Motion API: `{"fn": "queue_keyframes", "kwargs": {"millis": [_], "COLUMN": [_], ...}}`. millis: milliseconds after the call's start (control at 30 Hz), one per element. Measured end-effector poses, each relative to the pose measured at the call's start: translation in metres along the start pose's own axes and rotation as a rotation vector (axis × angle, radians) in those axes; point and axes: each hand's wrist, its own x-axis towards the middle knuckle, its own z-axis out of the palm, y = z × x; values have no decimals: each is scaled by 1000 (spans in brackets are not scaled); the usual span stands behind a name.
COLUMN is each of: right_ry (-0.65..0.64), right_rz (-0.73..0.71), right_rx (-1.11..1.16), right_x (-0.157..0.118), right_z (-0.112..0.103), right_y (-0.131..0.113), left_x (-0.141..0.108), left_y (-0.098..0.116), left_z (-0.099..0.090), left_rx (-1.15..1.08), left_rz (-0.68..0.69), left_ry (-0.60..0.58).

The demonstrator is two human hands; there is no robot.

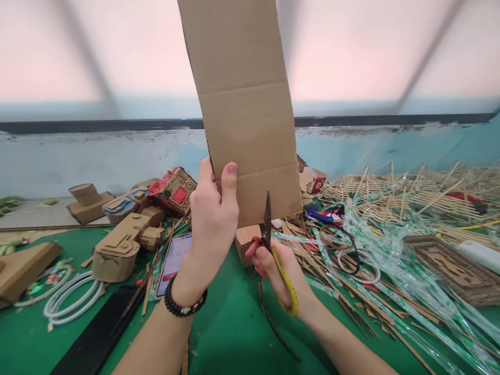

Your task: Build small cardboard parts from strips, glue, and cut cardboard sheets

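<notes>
A tall brown cardboard sheet [246,120] with two crosswise crease lines stands upright in the middle of the view. My left hand [214,208] grips its lower left edge, thumb on the near face and fingers behind. At its lower edge my right hand [277,265] holds scissors [267,221] with yellow and red handles. Their dark blades point up in front of the sheet near its bottom edge; whether they touch it I cannot tell. A small cardboard block [244,250] lies on the green table [219,323] behind the hands.
Cardboard models [117,250], a phone [172,260], a black flat object [97,333] and coiled white tubing [74,302] lie at left. Right: cardboard strips [367,297], clear plastic tape [422,291], wooden sticks [383,187] and a carved cardboard tray [453,271]. A wall with windows stands behind.
</notes>
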Motion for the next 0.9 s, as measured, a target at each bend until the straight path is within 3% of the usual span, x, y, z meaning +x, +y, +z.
{"fn": "queue_keyframes", "kwargs": {"millis": [900], "right_ry": [74], "right_rz": [116], "right_rx": [-80], "right_x": [-2], "right_z": [1], "right_y": [-5], "left_x": [3], "left_y": [-5], "left_z": [0], "left_rx": [-15], "left_rz": [-48], "left_ry": [-16]}}
